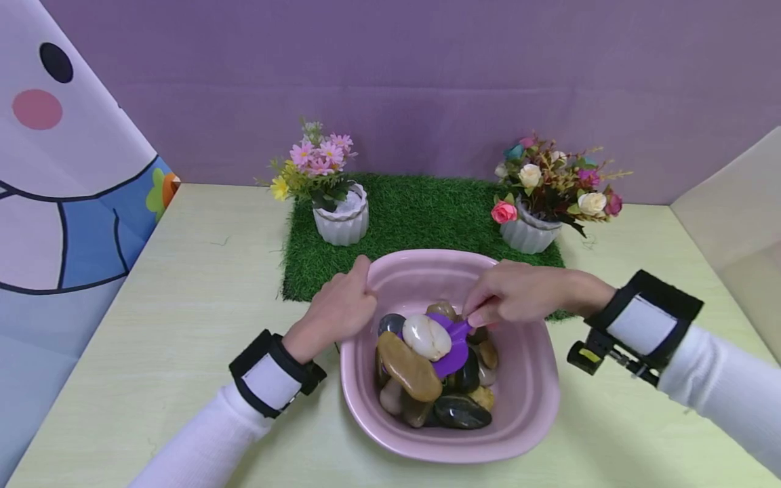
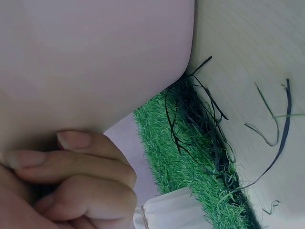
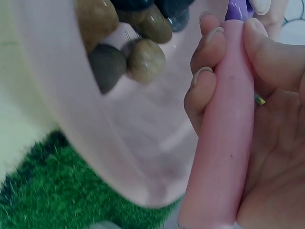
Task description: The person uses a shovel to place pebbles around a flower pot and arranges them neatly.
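Note:
A pink basin holds several smooth stones, among them a long brown stone and a glossy black stone. My right hand, over the basin's right side, grips a small toy shovel by its pink handle. The shovel's purple blade lies among the stones, and a white stone sits on it. At the basin's upper left rim, my left hand holds the edge with curled fingers against the outer wall.
Behind the basin lies a green turf mat with loose dark strands at its edge. Two white flower pots stand there, one with pink daisies, the other with roses. A cartoon panel borders the left of the table.

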### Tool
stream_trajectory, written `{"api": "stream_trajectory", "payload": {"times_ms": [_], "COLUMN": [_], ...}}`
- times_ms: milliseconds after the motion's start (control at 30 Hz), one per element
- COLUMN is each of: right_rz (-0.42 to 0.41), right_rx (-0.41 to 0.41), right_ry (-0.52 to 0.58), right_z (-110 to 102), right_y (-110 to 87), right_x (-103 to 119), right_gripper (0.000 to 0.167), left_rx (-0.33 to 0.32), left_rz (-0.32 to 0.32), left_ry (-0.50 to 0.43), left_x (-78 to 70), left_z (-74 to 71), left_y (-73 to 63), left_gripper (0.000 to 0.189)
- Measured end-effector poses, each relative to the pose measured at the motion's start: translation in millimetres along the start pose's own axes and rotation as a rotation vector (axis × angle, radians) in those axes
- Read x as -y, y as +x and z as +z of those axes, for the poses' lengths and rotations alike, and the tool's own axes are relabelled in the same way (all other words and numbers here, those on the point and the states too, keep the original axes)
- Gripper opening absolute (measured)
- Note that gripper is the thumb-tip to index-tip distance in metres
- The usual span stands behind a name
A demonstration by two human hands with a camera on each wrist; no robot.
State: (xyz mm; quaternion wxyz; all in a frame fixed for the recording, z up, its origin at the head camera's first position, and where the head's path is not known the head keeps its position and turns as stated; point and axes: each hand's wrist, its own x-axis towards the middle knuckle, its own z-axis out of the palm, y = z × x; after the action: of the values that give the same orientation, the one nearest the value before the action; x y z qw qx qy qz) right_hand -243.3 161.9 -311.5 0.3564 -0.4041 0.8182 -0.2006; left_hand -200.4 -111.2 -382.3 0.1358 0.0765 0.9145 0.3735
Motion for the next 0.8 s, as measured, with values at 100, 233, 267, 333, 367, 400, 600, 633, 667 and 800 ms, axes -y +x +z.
{"api": "stream_trajectory", "payload": {"times_ms": [100, 233, 267, 333, 367, 400, 600, 633, 667, 800], "right_rz": [0.01, 0.026, 0.035, 0.056, 0.068, 0.078, 0.134, 0.144, 0.152, 0.188], "right_rx": [-0.02, -0.036, -0.037, -0.04, -0.04, -0.043, -0.044, -0.044, -0.05, -0.089], "right_ry": [-0.001, 0.001, 0.008, 0.024, 0.035, 0.041, 0.086, 0.092, 0.097, 0.095], "right_z": [-8, -18, -21, -25, -27, -29, -42, -44, -46, -54], "right_y": [-6.9, -14.6, -16.3, -19.7, -21.5, -23.4, -35.8, -37.6, -39.8, -47.5], "right_x": [-2, -7, -9, -12, -14, -15, -25, -28, -30, -38], "right_gripper": [0.018, 0.021, 0.022, 0.024, 0.024, 0.024, 0.019, 0.019, 0.02, 0.022], "left_rx": [0.003, 0.004, 0.003, 0.001, 0.002, 0.001, 0.003, 0.002, 0.002, -0.001], "left_rz": [0.003, 0.006, 0.006, 0.006, 0.006, 0.007, 0.007, 0.008, 0.009, 0.013], "left_ry": [0.001, -0.012, -0.016, -0.021, -0.023, -0.025, -0.032, -0.034, -0.035, -0.039], "left_x": [0.2, 0.8, 0.9, 1.2, 1.4, 1.5, 1.6, 1.5, 1.3, 0.9], "left_z": [0.2, 0.3, 0.3, 0.5, 0.6, 0.7, 1.1, 1.1, 1.1, 1.2], "left_y": [0.0, -0.3, -0.3, -0.2, -0.1, 0.0, -0.2, -0.3, -0.3, -0.5], "left_gripper": [0.022, 0.021, 0.021, 0.02, 0.019, 0.019, 0.018, 0.018, 0.018, 0.018]}}
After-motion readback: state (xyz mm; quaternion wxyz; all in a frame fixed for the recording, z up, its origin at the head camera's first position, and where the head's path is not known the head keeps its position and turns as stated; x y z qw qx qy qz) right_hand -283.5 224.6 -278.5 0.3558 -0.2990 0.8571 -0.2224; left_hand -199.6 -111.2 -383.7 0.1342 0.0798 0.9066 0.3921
